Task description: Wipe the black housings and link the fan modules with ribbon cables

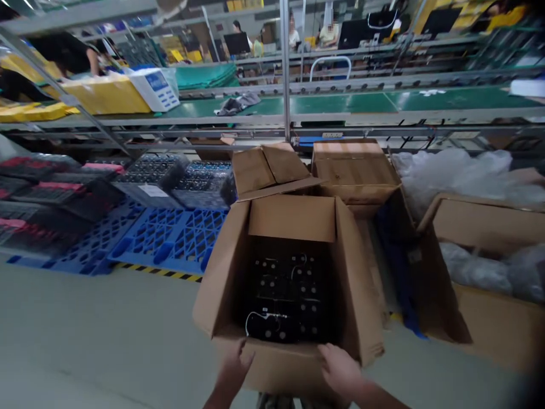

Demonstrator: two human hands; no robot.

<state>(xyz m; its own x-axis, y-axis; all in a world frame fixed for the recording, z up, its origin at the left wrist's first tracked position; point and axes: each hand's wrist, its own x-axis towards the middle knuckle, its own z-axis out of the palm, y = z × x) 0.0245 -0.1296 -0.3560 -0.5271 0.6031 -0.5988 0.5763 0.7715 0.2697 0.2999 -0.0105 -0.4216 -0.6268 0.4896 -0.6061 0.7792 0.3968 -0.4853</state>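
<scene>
I have my left hand and right hand at the front rim of an open carton. The fingers of both lie half-curled against that rim; I cannot tell whether they are clenched on it. Inside the carton, black battery modules sit low down, with thin wires across them. Left of the carton lies a blue pallet; behind it stands a closed carton; to its right, another carton holds plastic bags.

Left hand, right hand low, open, palms down.
</scene>
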